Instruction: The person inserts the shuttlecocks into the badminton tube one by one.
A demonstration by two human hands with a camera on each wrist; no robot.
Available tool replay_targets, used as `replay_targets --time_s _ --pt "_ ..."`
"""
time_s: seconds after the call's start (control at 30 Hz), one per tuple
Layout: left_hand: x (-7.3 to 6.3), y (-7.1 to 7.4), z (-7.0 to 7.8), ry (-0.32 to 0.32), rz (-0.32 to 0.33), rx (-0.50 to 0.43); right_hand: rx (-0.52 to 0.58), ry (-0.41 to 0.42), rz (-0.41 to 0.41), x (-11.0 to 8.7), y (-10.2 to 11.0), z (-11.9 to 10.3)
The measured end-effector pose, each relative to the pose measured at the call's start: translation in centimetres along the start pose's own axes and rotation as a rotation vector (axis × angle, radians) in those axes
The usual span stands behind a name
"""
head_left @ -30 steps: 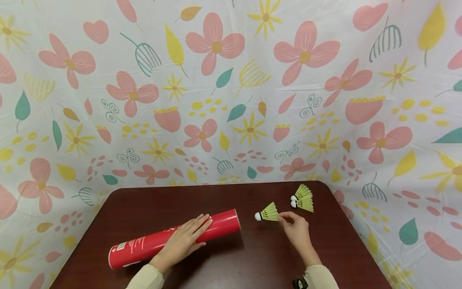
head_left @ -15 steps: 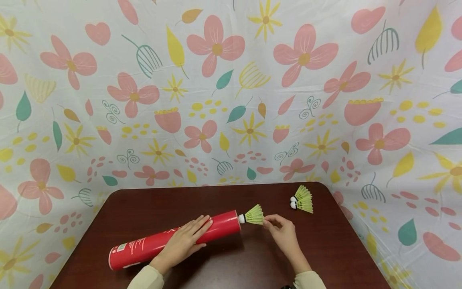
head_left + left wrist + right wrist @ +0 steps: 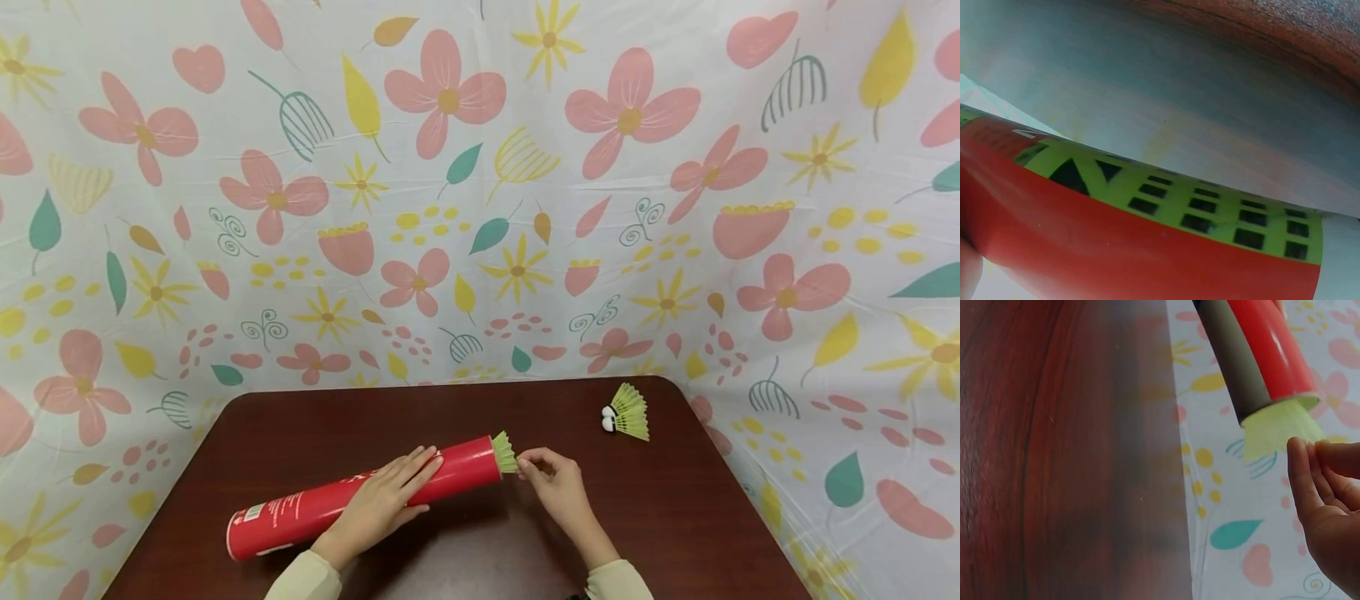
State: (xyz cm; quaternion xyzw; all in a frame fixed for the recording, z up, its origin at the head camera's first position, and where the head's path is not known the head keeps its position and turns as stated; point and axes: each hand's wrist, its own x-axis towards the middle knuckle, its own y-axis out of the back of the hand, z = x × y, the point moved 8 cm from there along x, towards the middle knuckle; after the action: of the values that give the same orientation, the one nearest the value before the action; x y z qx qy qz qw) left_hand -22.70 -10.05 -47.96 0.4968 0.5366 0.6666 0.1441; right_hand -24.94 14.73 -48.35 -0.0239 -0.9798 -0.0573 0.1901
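In the head view my left hand (image 3: 384,498) holds a red shuttlecock tube (image 3: 465,467) from above, with the fingers over its top and the thumb along the near side. The tube slants, its open end to the right. A yellow-green shuttlecock (image 3: 504,452) is partly inside that end; its cork is hidden and only the skirt's edge sticks out. My right hand (image 3: 558,492) pinches the skirt rim between thumb and fingertips. The right wrist view shows the same skirt (image 3: 1279,430) at the tube's mouth, beside my fingers. Red and green printing on the tube (image 3: 1147,244) fills much of the left wrist view.
Two more yellow shuttlecocks (image 3: 628,412) with white corks lie side by side at the table's far right. The dark brown table (image 3: 420,408) has rounded back corners. A flower-printed cloth (image 3: 480,208) hangs behind it.
My right hand has moved left with the shuttlecock, which went from lying clear of the tube to its mouth, then mostly inside. My left hand and the tube stay in place.
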Motion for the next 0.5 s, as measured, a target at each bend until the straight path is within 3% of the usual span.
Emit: replay_targets --time_s 0.3,0.5 --pt "-0.1 0.0 -0.1 0.015 -0.018 0.002 -0.041 -0.064 0.01 -0.3 -1.0 0.2" --pt "-0.2 0.0 -0.2 0.019 -0.027 0.003 -0.07 -0.017 0.025 -0.5 -1.2 -2.5"
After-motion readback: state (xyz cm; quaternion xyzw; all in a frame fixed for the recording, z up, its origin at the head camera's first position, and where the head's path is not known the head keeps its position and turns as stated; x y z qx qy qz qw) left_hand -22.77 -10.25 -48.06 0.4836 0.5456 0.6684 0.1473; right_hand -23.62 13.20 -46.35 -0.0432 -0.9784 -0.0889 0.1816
